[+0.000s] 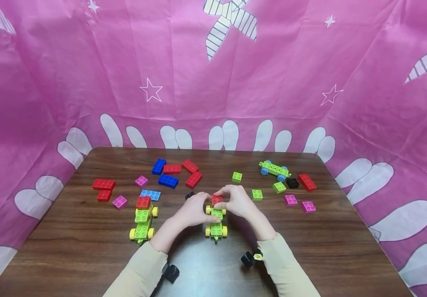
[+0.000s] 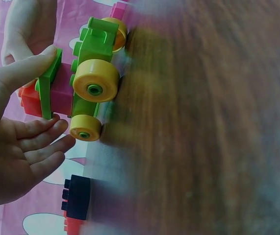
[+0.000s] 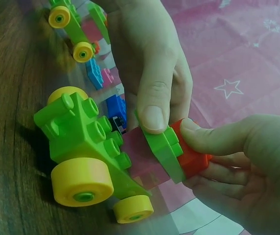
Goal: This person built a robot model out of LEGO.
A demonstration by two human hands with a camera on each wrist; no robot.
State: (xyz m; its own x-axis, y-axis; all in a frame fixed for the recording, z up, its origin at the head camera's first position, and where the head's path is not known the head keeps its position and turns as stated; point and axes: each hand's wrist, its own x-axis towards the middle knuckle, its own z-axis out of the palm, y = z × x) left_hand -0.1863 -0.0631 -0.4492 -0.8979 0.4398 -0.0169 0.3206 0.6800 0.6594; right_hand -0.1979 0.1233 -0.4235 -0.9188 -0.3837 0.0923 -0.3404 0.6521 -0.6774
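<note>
right wrist view gives us the toy car (image 3: 76, 129) up close: a green base with yellow wheels (image 3: 82, 182), and at its far end a pink block (image 3: 140, 156), then a green plate (image 3: 169, 156), then a red block (image 3: 191, 159). we see the car standing on the bench (image 1: 68, 239), between the two hands. the right hand (image 1: 237, 202) is clamped on the red block, thumb on one side and fingers on the other; we cannot tell whether that block is pressed fully onto the plate. the left hand (image 1: 196, 210) is clamped on the green plate, thumb at one edge and fingertips at the opposite one.

to the left of these we find a second car (image 1: 141, 230), also green and yellow-wheeled, with a light blue block (image 1: 151, 194) just behind it. a small black block (image 1: 190, 195) lies near the left hand. farther back we have two dark blue blocks (image 1: 168, 181) among several red ones, and to the right a green car with blue wheels (image 1: 275, 169) near a black piece (image 1: 292, 183). a pink cloth (image 1: 183, 103) hangs behind the bench.
</note>
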